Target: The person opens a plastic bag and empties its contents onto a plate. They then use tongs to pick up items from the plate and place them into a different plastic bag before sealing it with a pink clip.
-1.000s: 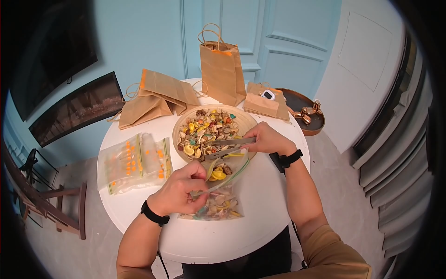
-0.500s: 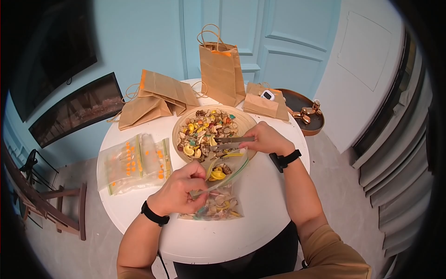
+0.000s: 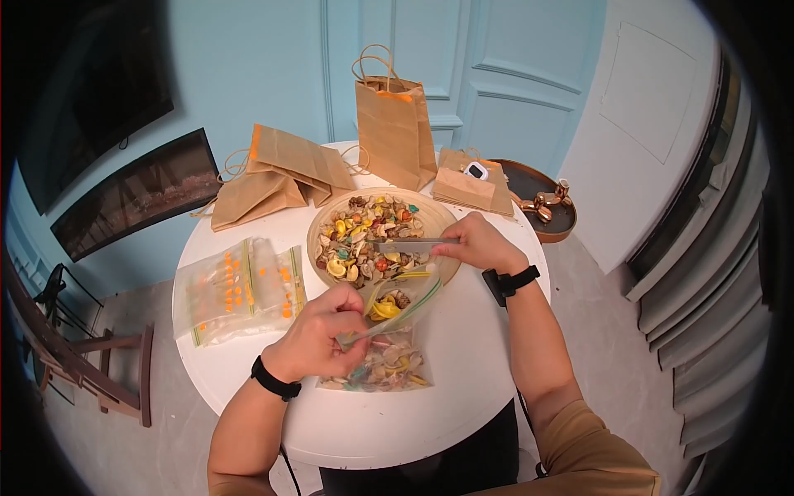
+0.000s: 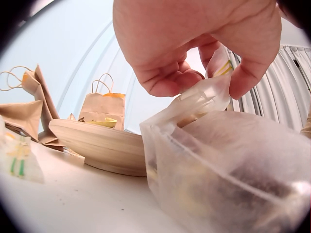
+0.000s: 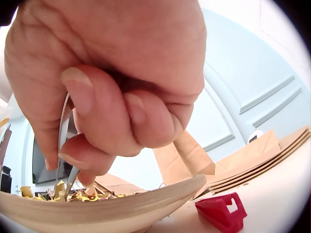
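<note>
My left hand (image 3: 322,331) pinches the rim of a clear zip bag (image 3: 382,374) between thumb and fingers, and the bag's mouth gapes toward the bowl. Inside the bag are dried potpourri pieces, with yellow ones near the top. My right hand (image 3: 481,243) holds metal tongs (image 3: 413,245) between thumb and fingers. The tongs' arms lie close together, and their tips reach into the potpourri (image 3: 364,230) in a round wooden bowl (image 3: 437,217). In the right wrist view, the tongs (image 5: 63,131) point down among the pieces; I cannot tell what their tips grip.
Clear zip bags with orange marks (image 3: 236,285) lie left of the bowl. Behind stand an upright paper bag (image 3: 389,124) and tipped paper bags (image 3: 298,161). Flat paper bags (image 3: 475,194) bear a white timer (image 3: 476,169). A red plastic piece (image 5: 223,211) sits beside the bowl.
The tongs' arms were spread apart over the potpourri and have come together, their tips staying over the bowl. My left hand keeps its hold on the zip bag's rim, nearly still.
</note>
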Action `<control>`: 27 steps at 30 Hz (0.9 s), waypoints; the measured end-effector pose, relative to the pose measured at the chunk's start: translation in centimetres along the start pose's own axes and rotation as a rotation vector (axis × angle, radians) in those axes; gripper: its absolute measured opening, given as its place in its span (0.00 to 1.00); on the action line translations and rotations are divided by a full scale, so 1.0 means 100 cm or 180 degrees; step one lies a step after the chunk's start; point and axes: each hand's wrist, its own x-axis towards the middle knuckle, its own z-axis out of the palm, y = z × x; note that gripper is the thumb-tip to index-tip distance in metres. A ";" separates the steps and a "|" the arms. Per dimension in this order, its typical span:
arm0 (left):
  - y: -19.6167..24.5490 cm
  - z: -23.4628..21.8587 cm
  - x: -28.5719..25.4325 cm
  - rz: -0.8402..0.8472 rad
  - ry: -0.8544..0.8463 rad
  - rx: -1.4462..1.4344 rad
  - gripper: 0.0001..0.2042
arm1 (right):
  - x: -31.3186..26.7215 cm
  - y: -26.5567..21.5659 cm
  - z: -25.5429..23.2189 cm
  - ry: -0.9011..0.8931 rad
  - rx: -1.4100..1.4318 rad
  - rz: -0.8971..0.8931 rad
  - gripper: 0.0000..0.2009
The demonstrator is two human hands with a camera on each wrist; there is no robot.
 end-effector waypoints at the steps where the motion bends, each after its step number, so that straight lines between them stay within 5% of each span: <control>1: -0.001 0.000 0.000 -0.0001 0.0015 0.0001 0.05 | 0.000 0.000 0.000 0.0046 0.0051 0.0003 0.12; 10: 0.001 0.002 0.000 -0.0109 0.0138 0.0017 0.05 | 0.000 0.008 -0.004 0.0207 0.0147 0.0190 0.11; 16: -0.003 0.002 0.000 -0.0209 0.0399 0.0069 0.05 | -0.007 -0.002 -0.011 0.0354 0.1551 0.0426 0.11; 27: -0.004 0.002 0.001 -0.0310 0.0661 0.0237 0.04 | -0.019 -0.008 -0.032 -0.0690 0.1758 0.0186 0.10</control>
